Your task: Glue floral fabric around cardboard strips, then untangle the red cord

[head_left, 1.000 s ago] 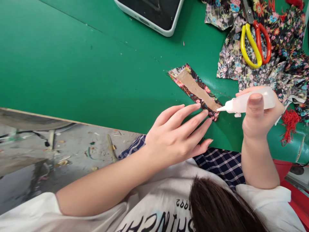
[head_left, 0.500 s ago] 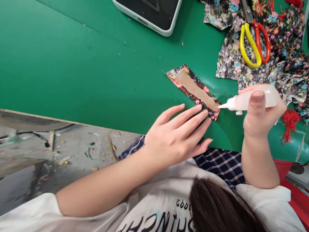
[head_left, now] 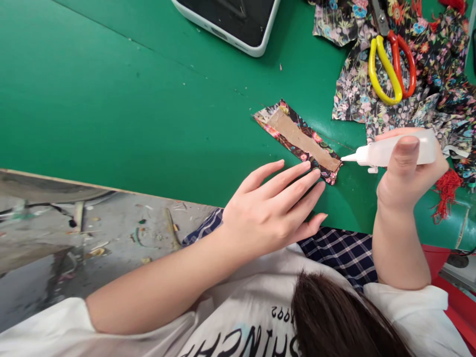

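Note:
A narrow strip of dark floral fabric (head_left: 273, 131) lies slanted on the green table, with a brown card strip (head_left: 303, 141) along its middle. My left hand (head_left: 277, 203) is spread palm down, its fingertips resting at the strip's near edge by the lower right end. In my right hand (head_left: 405, 168) is a translucent squeeze bottle (head_left: 383, 151) with a white pointed nozzle, held nearly level. The nozzle tip is at the right end of the strip; whether it touches cannot be made out.
Scissors (head_left: 386, 69) with yellow and red handles lie on crumpled floral fabric (head_left: 353, 94) at upper right. A red thread bundle (head_left: 446, 191) sits beyond my right hand. A white-framed device with a dark top (head_left: 230, 22) stands at the back. The table edge (head_left: 111, 187) runs along the near side.
The squeeze bottle in my right hand has moved slightly right and away from me, its nozzle tracking along the strip's end. The strip has shifted slightly left; my left hand stays put.

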`<state>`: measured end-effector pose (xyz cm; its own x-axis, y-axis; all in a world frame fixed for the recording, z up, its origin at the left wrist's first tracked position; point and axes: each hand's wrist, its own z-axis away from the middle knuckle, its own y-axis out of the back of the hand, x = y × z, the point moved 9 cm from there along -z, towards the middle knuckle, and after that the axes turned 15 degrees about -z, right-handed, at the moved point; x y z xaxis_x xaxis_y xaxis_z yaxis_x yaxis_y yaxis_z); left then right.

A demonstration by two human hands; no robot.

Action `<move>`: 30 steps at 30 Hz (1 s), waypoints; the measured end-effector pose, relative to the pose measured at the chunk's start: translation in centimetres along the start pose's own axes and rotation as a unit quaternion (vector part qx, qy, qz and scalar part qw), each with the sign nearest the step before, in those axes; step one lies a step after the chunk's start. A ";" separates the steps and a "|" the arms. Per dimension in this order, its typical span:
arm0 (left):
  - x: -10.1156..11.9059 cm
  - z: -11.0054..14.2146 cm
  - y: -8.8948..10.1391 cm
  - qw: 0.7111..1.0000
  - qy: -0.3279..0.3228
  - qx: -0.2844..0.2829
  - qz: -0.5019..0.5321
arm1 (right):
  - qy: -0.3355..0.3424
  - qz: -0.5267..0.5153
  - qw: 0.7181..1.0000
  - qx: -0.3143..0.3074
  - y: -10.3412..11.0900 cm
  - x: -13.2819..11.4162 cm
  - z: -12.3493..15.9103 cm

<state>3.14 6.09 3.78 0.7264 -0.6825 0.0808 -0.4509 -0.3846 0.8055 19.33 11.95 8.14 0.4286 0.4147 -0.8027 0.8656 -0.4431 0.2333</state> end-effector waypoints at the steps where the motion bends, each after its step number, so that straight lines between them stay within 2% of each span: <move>1: 0.0 0.0 0.0 1.000 0.000 -0.002 -0.001 | -0.002 0.003 1.000 -0.004 -0.1 0.1 0.0; 12: -0.1 0.1 -0.3 1.000 0.006 -0.028 0.000 | 0.010 0.026 0.999 -0.047 -0.8 -0.2 0.4; 21: -0.1 0.3 -0.4 0.999 0.009 -0.037 0.013 | 0.104 -0.010 0.986 -0.130 -1.5 -1.4 1.2; 23: -0.1 0.2 -0.4 0.999 0.009 -0.031 0.011 | 0.100 -0.003 0.991 -0.090 -0.9 -1.7 1.0; 27: 0.0 0.1 -0.1 1.000 0.001 -0.015 0.010 | 0.092 0.015 0.995 0.033 0.9 -2.2 0.6; 30: -0.1 0.2 -0.3 0.999 -0.002 -0.035 0.007 | 0.075 0.028 0.996 0.039 0.9 -1.8 0.5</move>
<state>3.17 6.16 3.41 0.7188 -0.6894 0.0900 -0.4230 -0.3309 0.8436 19.20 10.41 9.55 0.5146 0.4993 -0.6971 0.8191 -0.5266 0.2275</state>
